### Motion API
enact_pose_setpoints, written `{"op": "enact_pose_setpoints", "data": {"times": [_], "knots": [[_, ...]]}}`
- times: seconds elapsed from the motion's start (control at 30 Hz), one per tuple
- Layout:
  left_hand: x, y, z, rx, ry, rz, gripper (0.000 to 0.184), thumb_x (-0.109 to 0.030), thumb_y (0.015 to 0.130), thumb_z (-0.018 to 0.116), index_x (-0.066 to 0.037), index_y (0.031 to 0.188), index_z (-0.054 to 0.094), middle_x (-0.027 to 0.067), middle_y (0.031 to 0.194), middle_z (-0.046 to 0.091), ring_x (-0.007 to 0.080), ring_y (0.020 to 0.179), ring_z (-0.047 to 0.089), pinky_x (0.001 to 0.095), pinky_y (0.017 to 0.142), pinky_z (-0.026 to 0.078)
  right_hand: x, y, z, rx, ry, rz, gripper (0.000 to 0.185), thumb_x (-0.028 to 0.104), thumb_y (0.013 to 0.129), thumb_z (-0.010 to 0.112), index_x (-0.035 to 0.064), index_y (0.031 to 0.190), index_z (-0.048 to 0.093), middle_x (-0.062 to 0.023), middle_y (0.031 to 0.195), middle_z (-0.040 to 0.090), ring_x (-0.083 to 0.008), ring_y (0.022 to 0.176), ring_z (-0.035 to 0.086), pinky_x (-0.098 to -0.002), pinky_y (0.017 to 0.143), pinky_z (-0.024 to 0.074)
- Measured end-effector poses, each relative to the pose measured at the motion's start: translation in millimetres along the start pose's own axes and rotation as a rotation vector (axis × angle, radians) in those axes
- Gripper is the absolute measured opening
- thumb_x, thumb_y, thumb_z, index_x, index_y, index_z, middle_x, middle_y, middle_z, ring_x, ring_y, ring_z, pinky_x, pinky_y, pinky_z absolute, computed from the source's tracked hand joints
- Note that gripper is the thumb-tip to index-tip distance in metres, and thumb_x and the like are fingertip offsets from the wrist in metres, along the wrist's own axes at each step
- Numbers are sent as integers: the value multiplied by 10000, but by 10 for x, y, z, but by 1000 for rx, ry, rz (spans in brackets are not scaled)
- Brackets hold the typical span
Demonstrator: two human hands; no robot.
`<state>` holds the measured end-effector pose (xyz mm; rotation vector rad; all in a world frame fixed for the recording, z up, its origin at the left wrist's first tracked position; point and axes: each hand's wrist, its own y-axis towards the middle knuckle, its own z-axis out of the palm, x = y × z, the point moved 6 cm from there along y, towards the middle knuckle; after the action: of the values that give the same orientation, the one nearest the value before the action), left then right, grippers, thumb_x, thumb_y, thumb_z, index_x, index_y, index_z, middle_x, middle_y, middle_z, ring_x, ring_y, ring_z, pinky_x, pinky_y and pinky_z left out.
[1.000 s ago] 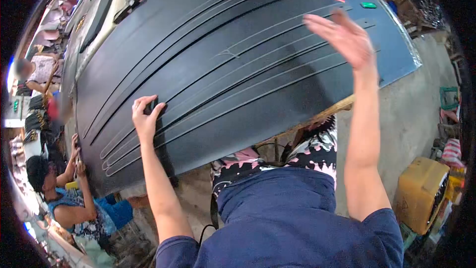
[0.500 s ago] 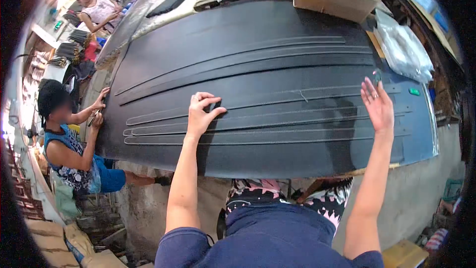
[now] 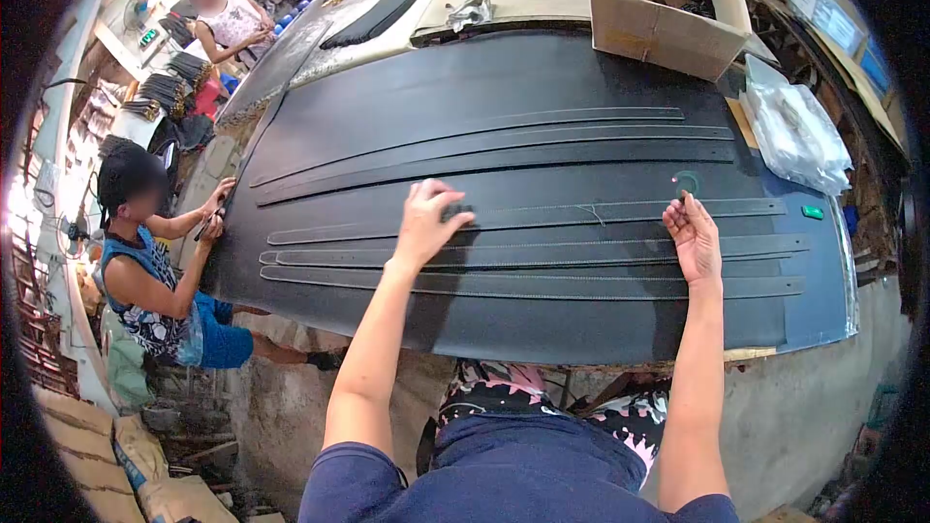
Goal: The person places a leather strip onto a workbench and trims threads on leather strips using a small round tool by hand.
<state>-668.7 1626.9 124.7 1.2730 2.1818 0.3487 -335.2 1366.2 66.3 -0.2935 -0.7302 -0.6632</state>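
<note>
Left hand [image 3: 423,226]: fingers and thumb apart, above the middle of the counter [image 3: 542,327]. Right hand [image 3: 696,242], toward its right edge: fingers curled, grip indeterminable. Straps [image 3: 542,254] lie lengthwise along the counter; several appear fully stitched, one with a loose thread [image 3: 591,212] seemingly untrimmed.

Black straps [image 3: 552,254] — mostly pale-stitched, flat, roughly parallel, across table [image 3: 581,329]
</note>
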Motion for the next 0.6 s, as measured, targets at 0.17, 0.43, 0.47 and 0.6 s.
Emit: {"op": "enact_pose_setpoints", "data": {"times": [0.17, 0.43, 0.47, 0.6], "knots": [[-800, 412, 584, 152, -200, 299, 339, -179, 772, 743, -61, 1081, 671, 114, 1089, 591, 315, 1081, 501, 397, 963, 422, -1, 10, -44, -46, 7, -1, 232, 139, 918, 639, 10, 1109, 617, -106, 974, 665, -196, 902, 656, -330, 851, 553], [-1003, 751, 1157, 442, -443, 151, 386, -292, 693, 823, -111, 1023, 735, 90, 954, 550, 242, 925, 538, 342, 798, 452, 84, 8, -181, -110, 54, -68, 232, 171, 906, 658, 17, 1077, 628, -102, 986, 664, -193, 914, 650, -322, 860, 546], [-1028, 755, 1168, 466, -457, 141, 354, -260, 694, 816, -91, 994, 737, 97, 925, 563, 249, 910, 548, 350, 803, 458, 84, 7, -176, -113, 61, -71, 227, 173, 910, 653, 20, 1076, 634, -97, 975, 669, -188, 910, 652, -318, 864, 545], [-1090, 789, 1190, 508, -472, 123, 232, -217, 741, 774, -101, 940, 745, 83, 858, 571, 244, 825, 567, 357, 760, 467, 23, 30, -118, -100, 93, -35, 239, 185, 916, 647, 15, 1084, 635, -120, 1016, 677, -209, 969, 655, -324, 880, 538]]}}
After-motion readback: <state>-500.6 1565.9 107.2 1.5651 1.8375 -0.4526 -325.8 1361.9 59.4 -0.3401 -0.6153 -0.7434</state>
